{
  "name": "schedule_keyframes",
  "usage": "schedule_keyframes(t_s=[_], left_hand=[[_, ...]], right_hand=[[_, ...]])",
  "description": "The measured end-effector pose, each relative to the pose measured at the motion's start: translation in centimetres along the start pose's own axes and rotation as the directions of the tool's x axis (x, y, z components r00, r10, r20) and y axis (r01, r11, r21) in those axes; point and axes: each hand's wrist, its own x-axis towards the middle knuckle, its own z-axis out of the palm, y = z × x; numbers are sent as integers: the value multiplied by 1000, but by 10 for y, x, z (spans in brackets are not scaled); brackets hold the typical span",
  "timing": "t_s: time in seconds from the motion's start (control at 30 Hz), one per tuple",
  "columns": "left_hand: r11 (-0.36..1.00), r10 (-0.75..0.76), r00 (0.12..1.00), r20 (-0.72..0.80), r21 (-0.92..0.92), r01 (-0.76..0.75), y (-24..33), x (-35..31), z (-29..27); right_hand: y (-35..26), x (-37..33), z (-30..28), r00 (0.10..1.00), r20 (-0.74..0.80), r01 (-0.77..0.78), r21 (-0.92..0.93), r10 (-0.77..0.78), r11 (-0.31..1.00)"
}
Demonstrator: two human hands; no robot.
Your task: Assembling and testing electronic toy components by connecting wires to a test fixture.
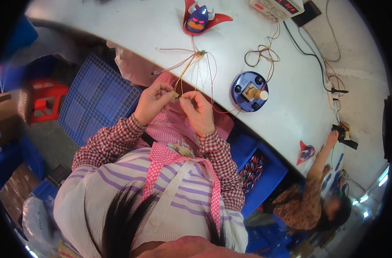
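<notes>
My left hand [154, 102] pinches a small yellowish piece [175, 96], seemingly a little circuit board, just off the table's near edge. Beside it, my right hand [197, 112] has its thumb and forefinger closed on a thin yellow wire [182, 91]. Yellow, red and black wires run up from there to a small greenish part [200, 53] on the white table. From that part, more wire leads to a toy head [197, 19] in dark blue and red, with pink eyes. Whatever joins wire and board is too small to make out.
A round blue test fixture [238, 91] with black knobs stands right of my hands, wired toward a power supply [271, 6]. Another toy head [307, 152] lies farther right, near a co-worker's arm [320, 161]. Blue bins [271, 172] hold small parts below the table; a blue crate [97, 99] is left.
</notes>
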Motion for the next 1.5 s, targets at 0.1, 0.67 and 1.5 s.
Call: schedule_keyframes(t_s=[0.1, 0.67, 1.5], left_hand=[[991, 99, 995, -21, 89, -97, -4, 2, 1], [987, 136, 991, -8, 83, -135, -8, 6, 3], [996, 87, 994, -61, 32, -86, -14, 7, 6]], right_hand=[[2, 4, -2, 994, 16, -107, -42, 108, 993], [-3, 7, 10, 931, 14, 344, -363, -364, 866], [7, 10, 14, 905, -18, 382, -404, -424, 831]])
